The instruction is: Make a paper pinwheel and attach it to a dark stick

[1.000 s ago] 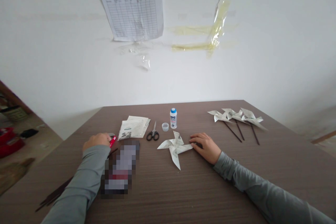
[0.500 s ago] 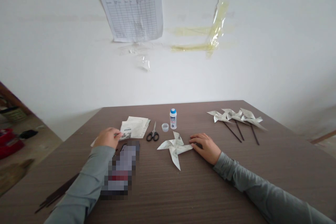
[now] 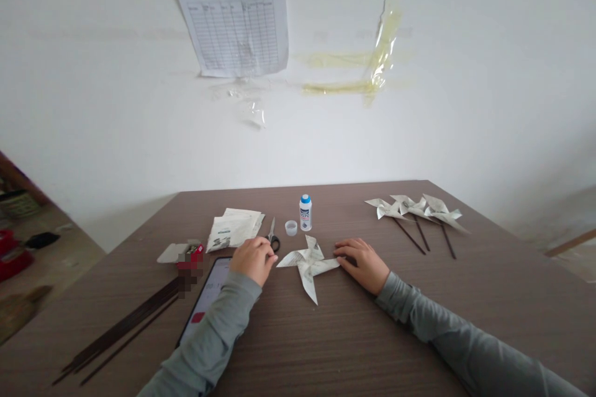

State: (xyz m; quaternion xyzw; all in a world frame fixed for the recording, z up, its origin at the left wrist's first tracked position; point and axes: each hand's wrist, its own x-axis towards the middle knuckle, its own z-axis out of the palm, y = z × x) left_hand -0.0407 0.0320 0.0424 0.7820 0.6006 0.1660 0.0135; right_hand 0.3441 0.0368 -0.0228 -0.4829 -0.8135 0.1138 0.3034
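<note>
Paper pinwheel (image 3: 308, 263): lying flat mid-surface. Right hand (image 3: 362, 263), open, is pressing its edge; left hand (image 3: 254, 258), loosely curled, empty, is reaching the scissors (image 3: 272, 239). Step: likely trimming; needs firm grip.

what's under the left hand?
The left hand covers the black-handled scissors; only the blades and part of a handle loop show. Whether the fingers grip them is hidden.
</note>
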